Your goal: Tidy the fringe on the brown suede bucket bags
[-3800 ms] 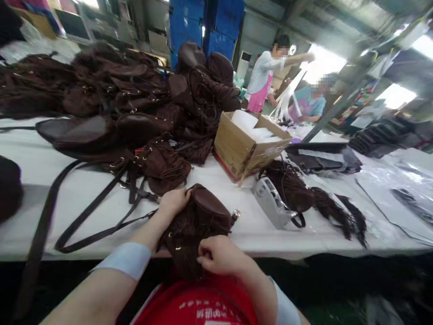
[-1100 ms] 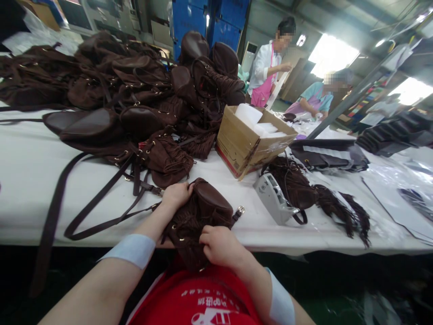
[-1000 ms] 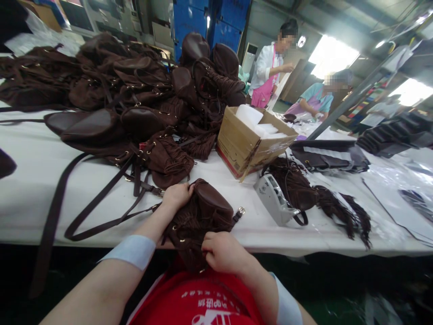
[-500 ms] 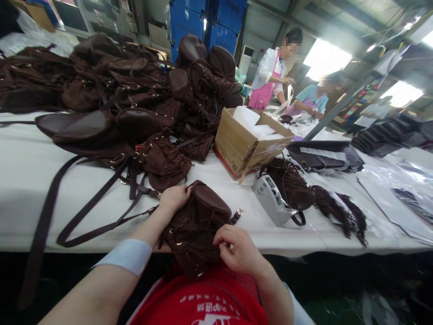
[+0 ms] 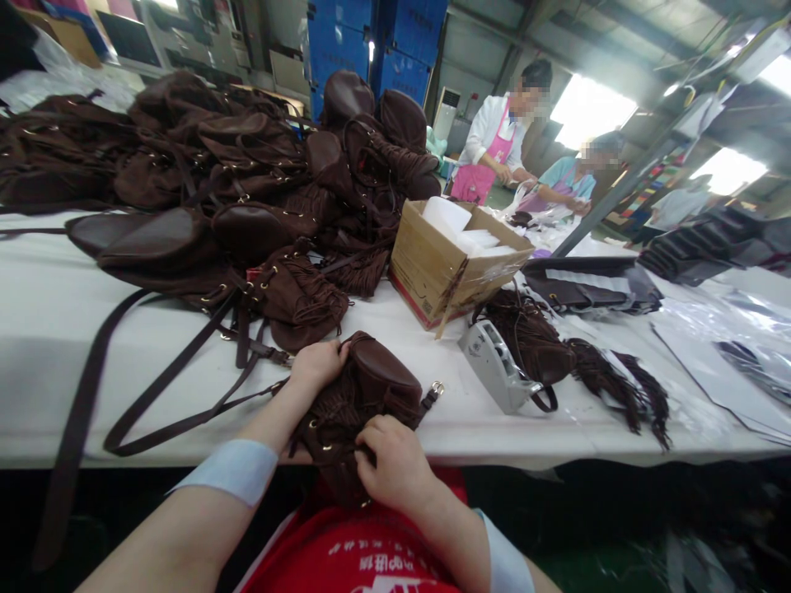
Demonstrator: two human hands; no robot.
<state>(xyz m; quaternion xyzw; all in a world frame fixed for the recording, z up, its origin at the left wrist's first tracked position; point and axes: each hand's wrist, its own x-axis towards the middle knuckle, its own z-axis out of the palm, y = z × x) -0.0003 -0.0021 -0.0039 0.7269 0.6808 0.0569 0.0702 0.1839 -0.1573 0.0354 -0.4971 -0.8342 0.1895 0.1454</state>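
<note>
At the near desk (image 5: 55, 329) edge, left hand (image 5: 318, 364) grips the bag (image 5: 364, 395); right hand (image 5: 389, 461) fingers (image 5: 366, 453) pinch its fringe.

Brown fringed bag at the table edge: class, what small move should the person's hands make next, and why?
Probably the right hand should slide the bag further onto the table. The left hand grips its far side beside the smooth flap, the right presses its fringed front, and its near end overhangs the edge.
</note>
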